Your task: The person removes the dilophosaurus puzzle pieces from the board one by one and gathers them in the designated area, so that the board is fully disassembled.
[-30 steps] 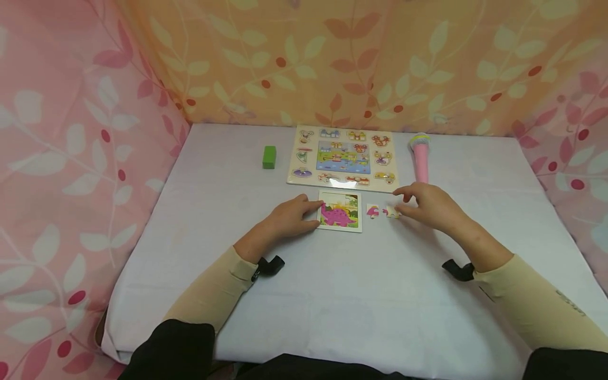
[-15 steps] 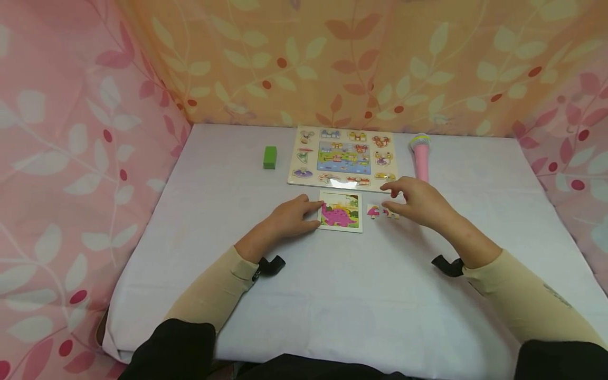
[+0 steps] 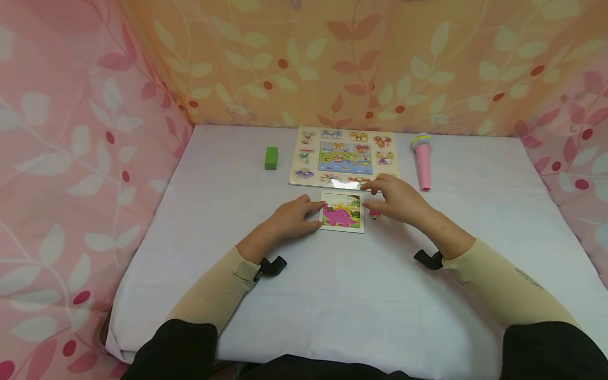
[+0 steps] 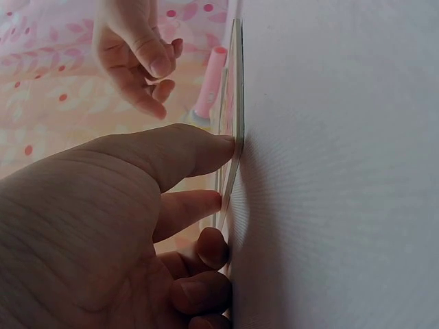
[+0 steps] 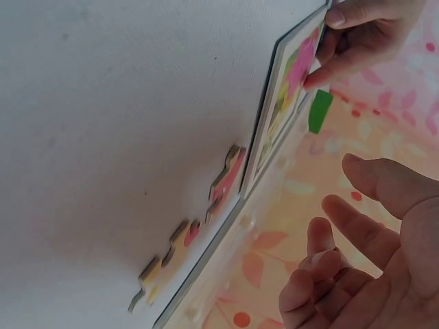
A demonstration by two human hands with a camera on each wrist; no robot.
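A small dinosaur jigsaw puzzle in a white frame [image 3: 342, 229] lies flat near the middle of the table, showing a pink dinosaur. My left hand [image 3: 291, 217] touches its left side, the thumb at the edge and the straight index finger on the frame; the other fingers are curled under. Just right of the puzzle, my right hand [image 3: 401, 199] hovers above the table, holding nothing, its thumb and index finger apart. Beneath it lie two loose jigsaw pieces, one pink [image 5: 228, 179] close to the frame and one pink and yellow [image 5: 163, 264] farther off.
Behind the small puzzle lies a large picture puzzle board [image 3: 295, 163]. A green block [image 3: 271, 158] stands to its left, and a pink toy microphone [image 3: 423, 166] lies to its right. Leaf-patterned cloth walls border the white-covered table [image 3: 304, 306].
My right hand has moved left over the loose pieces, toward the small puzzle, uncovering the microphone's handle end. The left hand has stayed on the frame.
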